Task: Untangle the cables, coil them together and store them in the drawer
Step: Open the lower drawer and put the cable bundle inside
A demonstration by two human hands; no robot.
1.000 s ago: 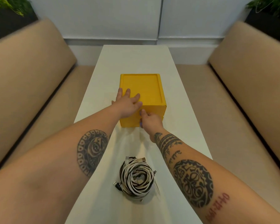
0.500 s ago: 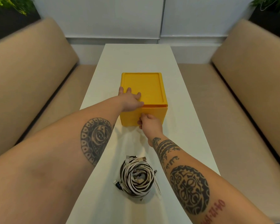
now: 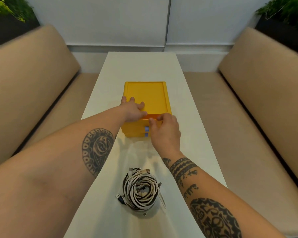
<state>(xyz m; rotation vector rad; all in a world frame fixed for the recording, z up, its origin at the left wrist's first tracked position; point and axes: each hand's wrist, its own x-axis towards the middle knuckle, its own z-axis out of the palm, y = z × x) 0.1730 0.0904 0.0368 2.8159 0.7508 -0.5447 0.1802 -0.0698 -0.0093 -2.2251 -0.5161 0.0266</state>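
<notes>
A yellow drawer box (image 3: 150, 95) stands in the middle of the white table (image 3: 141, 66). Its top drawer (image 3: 134, 127) sticks out a little toward me, and a dark orange gap shows under the lid. My left hand (image 3: 133, 109) presses flat on the front left of the box's top. My right hand (image 3: 163, 129) grips the upper edge of the top drawer's front, thumb and fingers curled over it. Two small blue handles (image 3: 146, 131) show just left of that hand. A coil of white and black cables (image 3: 141, 191) lies on the table near me, between my forearms.
Beige bench seats (image 3: 41, 93) run along both sides of the narrow table. A white wall closes the far end. Dark planters with green plants (image 3: 5, 12) stand behind the backrests in both far corners.
My right hand has moved from the drawer's front up to its top edge, uncovering the blue handles. The top drawer has slid out slightly. My left hand stays on the box.
</notes>
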